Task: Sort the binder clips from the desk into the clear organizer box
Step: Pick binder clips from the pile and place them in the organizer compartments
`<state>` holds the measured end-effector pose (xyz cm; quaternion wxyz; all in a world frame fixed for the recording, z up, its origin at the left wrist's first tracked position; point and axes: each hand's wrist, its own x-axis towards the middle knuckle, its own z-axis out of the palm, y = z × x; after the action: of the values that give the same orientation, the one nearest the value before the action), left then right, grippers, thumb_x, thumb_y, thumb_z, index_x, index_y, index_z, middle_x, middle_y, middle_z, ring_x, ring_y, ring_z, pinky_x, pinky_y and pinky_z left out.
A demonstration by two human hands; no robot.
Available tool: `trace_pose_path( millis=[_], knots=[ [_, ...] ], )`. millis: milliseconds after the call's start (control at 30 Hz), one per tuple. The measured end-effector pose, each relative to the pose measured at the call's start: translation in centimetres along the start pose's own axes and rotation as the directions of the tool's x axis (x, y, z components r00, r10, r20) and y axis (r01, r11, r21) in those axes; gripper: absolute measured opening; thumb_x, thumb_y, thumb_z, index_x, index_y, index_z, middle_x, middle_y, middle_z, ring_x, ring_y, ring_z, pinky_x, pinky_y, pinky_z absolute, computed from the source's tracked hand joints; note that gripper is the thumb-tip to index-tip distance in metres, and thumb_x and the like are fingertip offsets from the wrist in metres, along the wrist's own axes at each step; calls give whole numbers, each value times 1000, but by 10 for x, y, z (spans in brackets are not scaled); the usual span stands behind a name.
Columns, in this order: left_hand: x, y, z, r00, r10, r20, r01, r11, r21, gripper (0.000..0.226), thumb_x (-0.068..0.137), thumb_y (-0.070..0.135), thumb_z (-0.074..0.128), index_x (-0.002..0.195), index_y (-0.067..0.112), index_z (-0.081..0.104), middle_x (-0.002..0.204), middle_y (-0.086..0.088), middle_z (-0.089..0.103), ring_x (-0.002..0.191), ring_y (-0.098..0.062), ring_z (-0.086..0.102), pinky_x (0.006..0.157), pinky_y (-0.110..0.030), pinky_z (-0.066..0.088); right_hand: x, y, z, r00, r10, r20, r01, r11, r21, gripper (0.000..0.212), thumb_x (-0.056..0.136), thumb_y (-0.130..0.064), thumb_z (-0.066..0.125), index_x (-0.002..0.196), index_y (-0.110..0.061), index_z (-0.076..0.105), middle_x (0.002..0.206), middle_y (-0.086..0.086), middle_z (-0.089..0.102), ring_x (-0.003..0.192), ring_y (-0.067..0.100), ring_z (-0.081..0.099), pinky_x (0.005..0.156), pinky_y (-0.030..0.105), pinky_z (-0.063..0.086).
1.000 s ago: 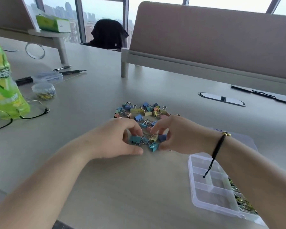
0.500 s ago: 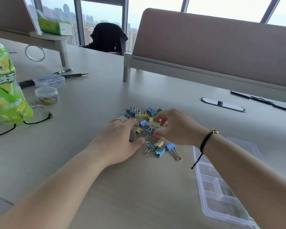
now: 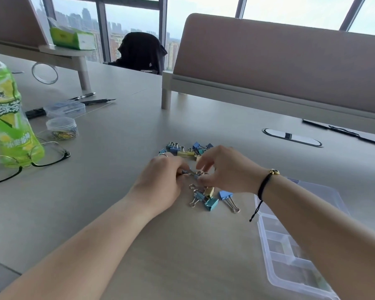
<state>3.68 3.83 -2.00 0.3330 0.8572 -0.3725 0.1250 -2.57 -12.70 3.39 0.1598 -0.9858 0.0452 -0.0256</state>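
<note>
Both left hand (image 3: 160, 182) and right hand (image 3: 223, 169) pinching small tangled metal binder clips (image 3: 194, 173) above grey table (image 3: 117, 213), well apart from clear plastic organizer box (image 3: 290, 256). Risk: hooked wire handles dragging neighbouring clips along, then dropping.

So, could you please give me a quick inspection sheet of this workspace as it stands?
Surface: pale desk, partition panel at the back.
Job's things: binder clips piled on the desk; a few loose ones nearer; clear organizer box open on the right.
Clutter: green bottle, glasses, tub of paper clips, small clear case, pens.
Hands: left hand and right hand meet over one clip, each pinching it.
Cables: nothing seen; a cable port sits in the desk.
Surroundings: windows, dark chair.
</note>
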Motion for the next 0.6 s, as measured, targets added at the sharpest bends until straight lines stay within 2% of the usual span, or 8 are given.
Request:
trace_pose_path(
  millis=[100, 167, 233, 300, 333, 400, 500, 600],
  knots=[
    [2, 3, -3, 995, -82, -64, 75, 991, -111, 24, 85, 6, 64, 100, 21, 75, 88, 4, 67, 79, -12, 62, 69, -19, 42, 0, 6, -6, 997, 37, -71, -28, 992, 121, 20, 79, -35, 78, 96, -28, 71, 87, -13, 68, 76, 5, 64, 62, 17, 47],
    [5, 9, -7, 960, -266, -91, 229, 928, -295, 23, 87, 6, 61, 96, 24, 74, 84, 7, 69, 78, -9, 66, 71, -18, 48, 2, 3, -12, 987, 55, -153, -18, 972, 235, 16, 76, -35, 80, 87, -29, 70, 80, -13, 68, 63, -2, 59, 53, 14, 42],
    [9, 15, -13, 887, -461, -1, 355, 686, -635, 27, 89, 0, 53, 95, 16, 73, 82, -4, 74, 75, -16, 71, 73, -28, 57, 2, -5, -16, 975, 46, -217, 36, 933, 359, 17, 73, -35, 83, 81, -29, 68, 77, -12, 68, 51, -6, 54, 47, 11, 39],
    [12, 22, -20, 827, -527, 196, 387, 280, -879, 28, 91, -6, 44, 95, 2, 70, 83, -17, 69, 66, -22, 67, 61, -30, 58, 0, -15, -17, 968, -14, -252, 110, 923, 369, 19, 72, -34, 83, 80, -29, 66, 77, -13, 67, 50, -10, 52, 47, 6, 35],
    [12, 25, -23, 811, -508, 289, 393, 107, -913, 27, 92, -5, 42, 93, -2, 69, 80, -19, 65, 61, -21, 63, 54, -28, 56, -1, -21, -15, 965, -50, -259, 140, 930, 341, 19, 73, -33, 83, 80, -29, 65, 77, -16, 65, 52, -12, 51, 48, 5, 35],
    [11, 29, -27, 792, -434, 430, 442, -79, -893, 24, 95, 7, 43, 91, -1, 65, 72, -14, 61, 52, -17, 57, 46, -25, 50, -4, -29, -9, 960, -105, -261, 178, 945, 276, 21, 74, -35, 82, 80, -32, 62, 70, -24, 61, 56, -11, 52, 49, 6, 36],
    [9, 25, -26, 772, -398, 496, 493, -117, -862, 24, 99, 23, 49, 90, 5, 62, 65, -8, 57, 45, -13, 48, 36, -21, 38, -7, -31, -9, 962, -112, -247, 182, 943, 279, 26, 71, -42, 83, 84, -31, 63, 70, -26, 61, 57, -7, 53, 50, 8, 38],
    [9, 19, -27, 712, -528, 463, 537, -14, -843, 27, 96, 28, 58, 72, 16, 54, 56, 0, 40, 43, -10, 29, 32, -17, 17, -14, -21, -16, 987, -100, -125, 129, 960, 249, 27, 68, -45, 84, 84, -29, 68, 79, -14, 63, 57, 0, 54, 52, 14, 43]
  ],
)
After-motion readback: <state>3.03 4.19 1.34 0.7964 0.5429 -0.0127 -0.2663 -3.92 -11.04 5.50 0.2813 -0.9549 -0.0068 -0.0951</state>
